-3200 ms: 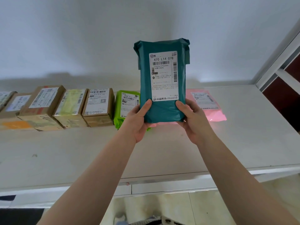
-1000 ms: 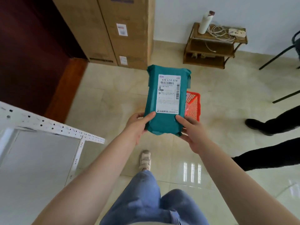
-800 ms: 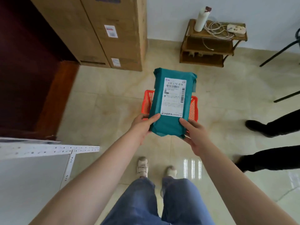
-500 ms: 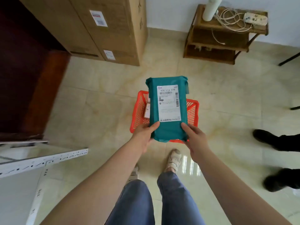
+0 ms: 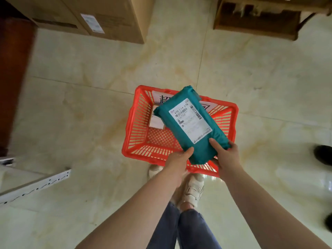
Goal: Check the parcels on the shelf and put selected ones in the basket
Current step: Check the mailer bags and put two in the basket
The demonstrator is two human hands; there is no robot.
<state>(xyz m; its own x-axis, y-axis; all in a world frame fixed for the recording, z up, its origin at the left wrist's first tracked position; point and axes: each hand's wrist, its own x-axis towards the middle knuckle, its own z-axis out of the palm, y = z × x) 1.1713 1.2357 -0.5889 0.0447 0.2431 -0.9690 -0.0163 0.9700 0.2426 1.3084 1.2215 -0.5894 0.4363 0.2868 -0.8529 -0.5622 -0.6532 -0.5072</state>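
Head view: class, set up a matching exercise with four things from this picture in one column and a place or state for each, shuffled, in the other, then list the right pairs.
Things:
1. teal parcel
2. red basket
3. cardboard box
4. white shoe

Places or states:
A. stands against the far edge, top left
B. held by left hand and right hand
C. beside the basket's near rim
D. on the floor, under the parcel

Pairs: 1-B, 2-D, 3-A, 4-C

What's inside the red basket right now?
In the red basket one brown parcel with a white label lies at its left side. The teal parcel, held above, covers the rest, so more cannot be ruled out.
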